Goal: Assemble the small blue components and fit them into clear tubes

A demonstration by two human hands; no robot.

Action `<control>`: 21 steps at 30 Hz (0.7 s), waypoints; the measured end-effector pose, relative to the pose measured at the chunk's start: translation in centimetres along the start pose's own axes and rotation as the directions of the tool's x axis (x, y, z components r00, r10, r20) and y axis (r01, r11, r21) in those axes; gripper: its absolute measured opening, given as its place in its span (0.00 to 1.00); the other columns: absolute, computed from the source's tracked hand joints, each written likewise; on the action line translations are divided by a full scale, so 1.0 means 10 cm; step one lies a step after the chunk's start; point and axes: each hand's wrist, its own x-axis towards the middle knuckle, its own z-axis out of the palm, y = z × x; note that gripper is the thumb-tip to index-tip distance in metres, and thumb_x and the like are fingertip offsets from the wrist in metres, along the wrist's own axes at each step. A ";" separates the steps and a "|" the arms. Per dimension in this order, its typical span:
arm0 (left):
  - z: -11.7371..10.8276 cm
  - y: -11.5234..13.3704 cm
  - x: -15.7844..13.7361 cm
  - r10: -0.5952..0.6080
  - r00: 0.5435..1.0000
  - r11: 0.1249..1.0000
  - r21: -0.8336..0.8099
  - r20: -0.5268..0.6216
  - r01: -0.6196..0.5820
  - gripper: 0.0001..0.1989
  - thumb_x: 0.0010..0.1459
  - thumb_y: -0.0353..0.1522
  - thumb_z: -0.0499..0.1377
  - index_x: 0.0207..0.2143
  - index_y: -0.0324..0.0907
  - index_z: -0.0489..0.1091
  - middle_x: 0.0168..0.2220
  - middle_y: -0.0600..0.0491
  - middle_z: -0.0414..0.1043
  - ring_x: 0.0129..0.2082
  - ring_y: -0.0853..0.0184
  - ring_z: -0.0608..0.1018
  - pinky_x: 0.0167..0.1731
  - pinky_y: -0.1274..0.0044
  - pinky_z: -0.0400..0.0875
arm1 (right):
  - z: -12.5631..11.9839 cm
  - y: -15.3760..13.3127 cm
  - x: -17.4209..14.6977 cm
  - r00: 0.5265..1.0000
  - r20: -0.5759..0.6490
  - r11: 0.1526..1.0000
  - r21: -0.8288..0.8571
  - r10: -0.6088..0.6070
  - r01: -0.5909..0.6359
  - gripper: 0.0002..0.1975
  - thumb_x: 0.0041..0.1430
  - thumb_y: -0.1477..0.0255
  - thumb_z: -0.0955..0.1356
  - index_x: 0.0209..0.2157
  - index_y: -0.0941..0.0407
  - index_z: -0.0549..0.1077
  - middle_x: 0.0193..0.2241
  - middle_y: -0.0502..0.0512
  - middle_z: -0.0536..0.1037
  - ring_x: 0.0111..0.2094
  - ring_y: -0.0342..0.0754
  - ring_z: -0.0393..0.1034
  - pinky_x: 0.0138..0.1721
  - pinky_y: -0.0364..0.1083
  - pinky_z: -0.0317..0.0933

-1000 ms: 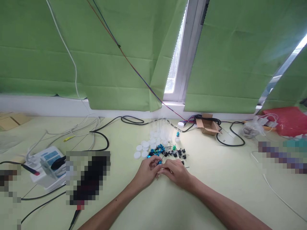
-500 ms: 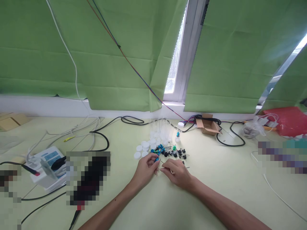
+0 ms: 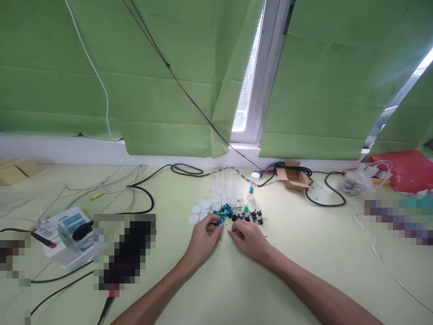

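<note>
My left hand (image 3: 204, 237) is closed in a pinch, with a small blue-headed metal pin (image 3: 220, 222) at its fingertips. Facing it across a narrow gap, my right hand (image 3: 249, 238) has its fingers curled together; what they hold, if anything, is too small to make out. Just beyond both hands lies a loose pile of small pins with thin metal shanks: blue heads (image 3: 227, 209), a green head (image 3: 246, 208) and black heads (image 3: 260, 221). Left of the pile are several round white caps (image 3: 196, 209). Behind stand several clear vials (image 3: 233, 185).
A capped vial (image 3: 251, 189) with a blue piece inside stands right of the others. Farther back are an open cardboard box (image 3: 293, 178) and black cables (image 3: 186, 170). A white power strip (image 3: 69, 230) sits at left, a red bag (image 3: 404, 170) at far right.
My right hand has drawn slightly away from my left, and the thin metal shank seen between them no longer shows there. The left hand has barely moved.
</note>
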 end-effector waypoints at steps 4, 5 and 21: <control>-0.03 0.07 -0.01 0.074 0.996 0.981 0.183 -0.059 -0.062 0.08 0.55 0.36 0.57 0.36 0.43 0.69 0.27 0.55 0.69 0.22 0.70 0.69 0.24 0.78 0.65 | -0.01 -0.01 0.01 0.995 0.092 0.999 -0.037 0.029 -0.025 0.08 0.59 0.75 0.65 0.26 0.56 0.64 0.22 0.47 0.68 0.24 0.41 0.61 0.27 0.39 0.51; -0.03 0.07 -0.01 0.090 0.994 0.975 0.209 -0.064 -0.075 0.08 0.55 0.36 0.57 0.36 0.43 0.69 0.27 0.55 0.70 0.23 0.70 0.69 0.24 0.78 0.65 | -0.02 -0.02 0.02 0.994 0.108 0.999 -0.041 0.035 -0.030 0.09 0.59 0.75 0.65 0.26 0.56 0.64 0.22 0.47 0.68 0.24 0.41 0.61 0.28 0.39 0.51; -0.05 -0.01 0.01 0.140 0.990 0.950 0.284 -0.006 -0.133 0.06 0.49 0.31 0.59 0.31 0.43 0.74 0.23 0.56 0.72 0.22 0.68 0.70 0.23 0.78 0.64 | -0.01 -0.01 0.02 0.995 0.088 0.998 -0.063 0.036 -0.031 0.08 0.61 0.74 0.64 0.27 0.55 0.66 0.22 0.48 0.70 0.23 0.42 0.64 0.27 0.40 0.51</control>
